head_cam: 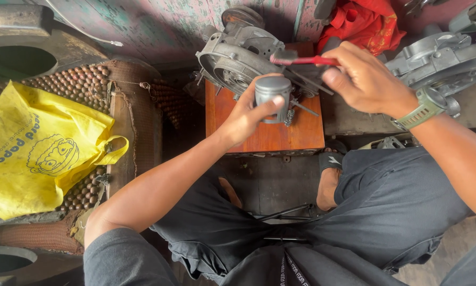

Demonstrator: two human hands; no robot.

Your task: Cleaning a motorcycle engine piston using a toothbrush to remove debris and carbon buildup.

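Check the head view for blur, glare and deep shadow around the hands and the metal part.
Head view: left hand and grey metal piston are sharp; right hand and red brush are slightly motion-softened. Soft daylight, no hard glare, only a mild sheen on the engine casing. Deep shadow under the wooden stool; wide-angle stretch bends the forearms at the edges.

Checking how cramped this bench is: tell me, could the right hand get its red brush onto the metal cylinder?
Probably yes: the right hand holds the red brush just above the metal cylinder, nothing between.
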